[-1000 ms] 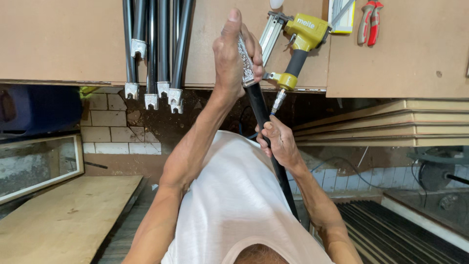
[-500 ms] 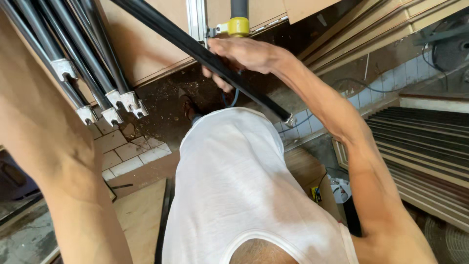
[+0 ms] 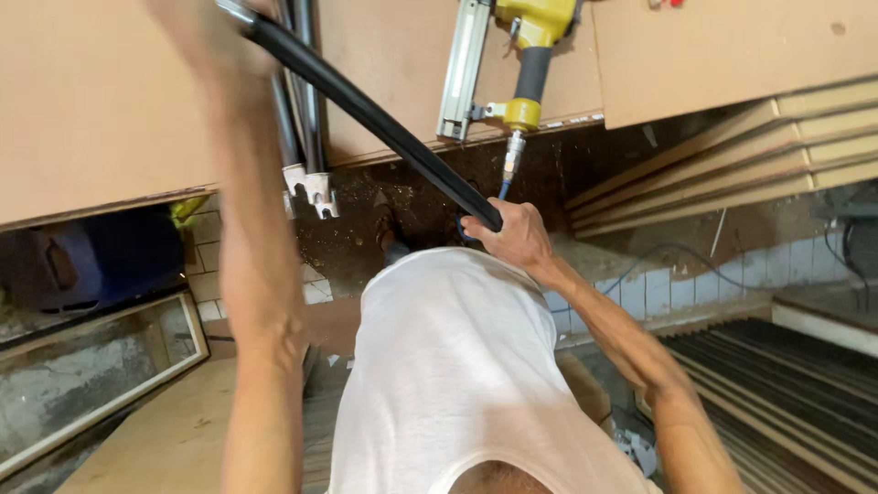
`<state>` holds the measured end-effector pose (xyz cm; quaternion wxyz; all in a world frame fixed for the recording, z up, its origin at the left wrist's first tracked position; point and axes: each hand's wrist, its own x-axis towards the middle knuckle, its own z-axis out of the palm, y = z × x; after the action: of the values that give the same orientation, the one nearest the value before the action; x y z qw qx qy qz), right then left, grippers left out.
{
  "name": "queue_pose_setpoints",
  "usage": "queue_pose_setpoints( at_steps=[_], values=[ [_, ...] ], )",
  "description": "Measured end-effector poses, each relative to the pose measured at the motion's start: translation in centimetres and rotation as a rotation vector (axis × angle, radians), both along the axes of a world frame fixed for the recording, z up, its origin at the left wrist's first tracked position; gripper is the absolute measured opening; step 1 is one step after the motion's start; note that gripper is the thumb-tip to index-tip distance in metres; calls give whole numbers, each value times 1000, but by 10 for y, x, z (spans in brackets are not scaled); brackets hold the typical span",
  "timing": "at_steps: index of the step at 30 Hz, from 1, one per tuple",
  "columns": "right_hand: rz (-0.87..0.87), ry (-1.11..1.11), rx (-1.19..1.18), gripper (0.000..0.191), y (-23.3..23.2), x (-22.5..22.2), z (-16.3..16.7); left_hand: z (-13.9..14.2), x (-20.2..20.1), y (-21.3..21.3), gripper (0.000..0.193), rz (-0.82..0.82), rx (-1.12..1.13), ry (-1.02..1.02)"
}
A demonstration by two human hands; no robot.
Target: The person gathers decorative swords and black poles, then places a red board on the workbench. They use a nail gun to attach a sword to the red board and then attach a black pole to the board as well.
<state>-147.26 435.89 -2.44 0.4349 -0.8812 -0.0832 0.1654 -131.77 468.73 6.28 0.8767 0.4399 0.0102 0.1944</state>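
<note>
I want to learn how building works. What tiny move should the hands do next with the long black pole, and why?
Probably lower the black pole flat onto the brown board. The right hand grips its near end and the blurred left hand its far end, so it hangs slanted in the air, passing close to the yellow nail gun.

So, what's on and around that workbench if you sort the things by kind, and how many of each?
Black tube held in both hands: 1
Dark tubes with white end caps lying on the bench: at least 2, the exact number is hard to tell
Yellow nail gun: 1
Hands on the held tube: 2, the left hand blurred, the right hand at its lower end
Total: at least 6
</note>
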Motion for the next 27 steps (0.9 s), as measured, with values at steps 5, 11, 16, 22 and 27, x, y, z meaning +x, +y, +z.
queue_pose_setpoints(
  at_steps=[5, 11, 16, 22, 27],
  values=[
    [104, 20, 165, 35, 46, 38, 42, -56, -43, -114, 41, -71, 111, -24],
    [328, 237, -9, 44, 29, 29, 29, -14, -15, 29, 40, 88, -13, 4],
    [327, 148, -32, 50, -1, -1, -7, -14, 12, 210, 46, 299, 1, 111],
    [83, 289, 321, 62, 71, 28, -16, -75, 91, 192, 66, 106, 608, 176],
    [-297, 181, 348, 67, 153, 99, -14, -158, 80, 137, 73, 110, 1721, 577]
  ],
)
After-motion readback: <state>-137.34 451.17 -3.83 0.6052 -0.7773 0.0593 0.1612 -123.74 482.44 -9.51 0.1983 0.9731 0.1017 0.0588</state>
